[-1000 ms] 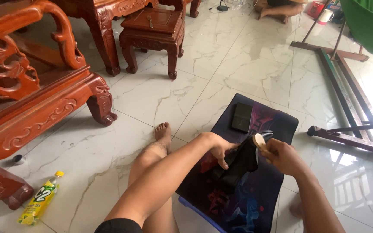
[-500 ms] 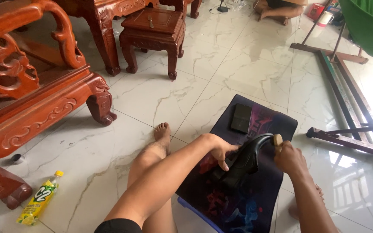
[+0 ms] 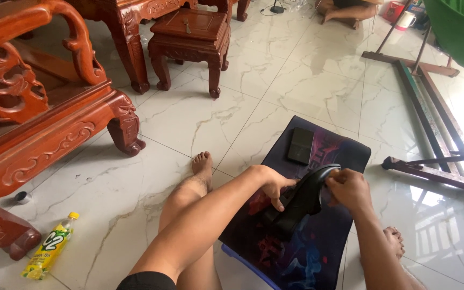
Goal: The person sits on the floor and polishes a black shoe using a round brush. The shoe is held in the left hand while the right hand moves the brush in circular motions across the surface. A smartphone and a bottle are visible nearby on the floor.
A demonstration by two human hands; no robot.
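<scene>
- Home living rm, by the look of it.
- Carved red wood sofa [image 3: 33,107] w/ matching low stool [image 3: 191,40] — typical household furniture.
- Glossy white marble-look tile floor [image 3: 296,80]; person sits on it barefoot.
- Drink bottle [image 3: 49,249] lying on floor.
- Another person sits on floor at far end.

Bare arms, bare feet, black shorts [image 3: 146,281]

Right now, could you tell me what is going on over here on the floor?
A person sits on the tiled floor with a black shoe held over a dark printed mat. The left hand grips the shoe's side, while the right hand presses against its toe end; whatever it holds is hidden. A flat black case lies on the mat, and a yellow drink bottle lies by the carved wooden furniture.
</scene>
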